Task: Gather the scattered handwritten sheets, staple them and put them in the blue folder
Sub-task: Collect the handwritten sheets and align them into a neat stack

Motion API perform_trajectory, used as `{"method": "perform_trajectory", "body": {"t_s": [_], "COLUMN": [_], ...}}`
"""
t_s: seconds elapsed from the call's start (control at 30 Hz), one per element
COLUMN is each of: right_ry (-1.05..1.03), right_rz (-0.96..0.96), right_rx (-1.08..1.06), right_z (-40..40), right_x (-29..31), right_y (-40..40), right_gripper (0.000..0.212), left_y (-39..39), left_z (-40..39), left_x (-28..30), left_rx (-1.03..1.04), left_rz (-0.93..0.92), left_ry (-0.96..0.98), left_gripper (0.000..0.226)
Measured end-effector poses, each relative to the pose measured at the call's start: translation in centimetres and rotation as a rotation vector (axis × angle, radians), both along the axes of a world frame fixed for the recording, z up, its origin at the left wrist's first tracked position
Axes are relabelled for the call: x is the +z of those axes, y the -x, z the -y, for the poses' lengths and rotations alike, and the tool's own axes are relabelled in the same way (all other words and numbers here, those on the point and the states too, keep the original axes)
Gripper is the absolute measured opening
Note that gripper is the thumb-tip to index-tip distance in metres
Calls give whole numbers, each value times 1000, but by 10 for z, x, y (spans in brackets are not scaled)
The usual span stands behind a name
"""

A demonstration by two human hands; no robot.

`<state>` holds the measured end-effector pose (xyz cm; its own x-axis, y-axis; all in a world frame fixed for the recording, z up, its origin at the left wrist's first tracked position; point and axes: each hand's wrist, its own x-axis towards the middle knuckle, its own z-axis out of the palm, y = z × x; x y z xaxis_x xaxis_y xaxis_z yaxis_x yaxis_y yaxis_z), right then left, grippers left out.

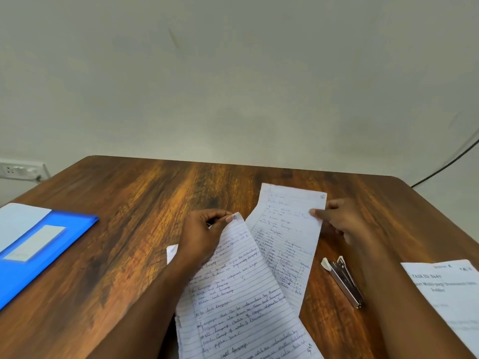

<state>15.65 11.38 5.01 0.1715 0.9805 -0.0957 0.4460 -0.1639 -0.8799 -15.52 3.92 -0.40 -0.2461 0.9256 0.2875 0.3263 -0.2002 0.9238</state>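
My left hand (204, 237) hides part of the near sheet (241, 294); the folder (39, 250) and printed page (451, 294) run off frame, its small print unreadable.

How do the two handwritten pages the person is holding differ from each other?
The left hand pinches the near sheet at its top corner; the right hand holds the far sheet by its right edge. The near sheet overlaps the far sheet. The near sheet carries full lines of writing; the far sheet looks list-like. Both are ruled white paper.
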Motion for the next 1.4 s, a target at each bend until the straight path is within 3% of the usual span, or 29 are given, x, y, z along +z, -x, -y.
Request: {"method": "perform_trajectory", "body": {"t_s": [0.13,0.27,0.43,0.63,1.03,1.4], "right_ry": [-138,-135,-71,26,-89,-24], "right_rz": [-212,-155,92,154,38,-54], "right_rx": [67,179,360,550,603,708], "right_z": [5,12,15,18,29,35], "right_x": [21,39,42,35,12,9], "right_y": [-2,-3,1,26,81,100], "right_gripper": [23,21,10,14,13,21], "left_y": [0,-1,1,3,-1,-6], "left_z": [1,3,6,3,2,4], "left_x": [4,7,10,9,6,10], "left_rx": [-15,-19,-47,-73,-31,46], "left_rz": [30,82,108,135,97,76], "left_ry": [-19,-14,-33,-66,-107,-106], "left_gripper": [10,10,11,10,8,8]}}
